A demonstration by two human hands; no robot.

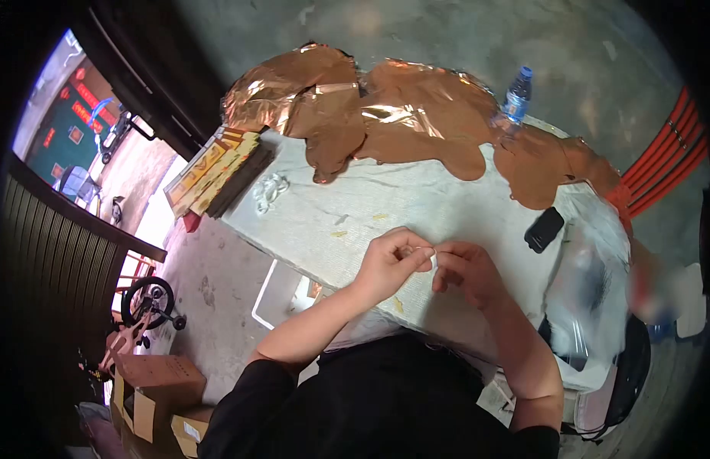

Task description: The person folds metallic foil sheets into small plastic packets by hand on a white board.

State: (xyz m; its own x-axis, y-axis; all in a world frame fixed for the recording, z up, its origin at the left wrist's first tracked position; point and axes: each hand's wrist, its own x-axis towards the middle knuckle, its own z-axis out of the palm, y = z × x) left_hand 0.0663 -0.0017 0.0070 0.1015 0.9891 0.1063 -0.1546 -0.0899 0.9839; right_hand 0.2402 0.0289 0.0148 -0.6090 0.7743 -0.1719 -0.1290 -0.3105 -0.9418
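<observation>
Over the near part of the table, my left hand (389,266) and my right hand (471,272) meet at the fingertips, both pinched closed. Between them is a small white piece (434,261), too small to name and partly covered by the fingers. A few thin yellowish scraps (339,233) lie on the white table cover (309,206) beyond my left hand. Several flat, coppery foil-like sheets (416,107) with rounded outlines overlap along the far edge. To the left is a little heap of white loops or strips (270,191).
Patterned flat packs (217,172) are stacked at the table's left end. A blue-capped bottle (518,96) stands at the far edge. On the right are a black case (544,229) and a clear plastic bag (592,283). Cardboard boxes (159,382) and a small bike (144,310) occupy the left floor.
</observation>
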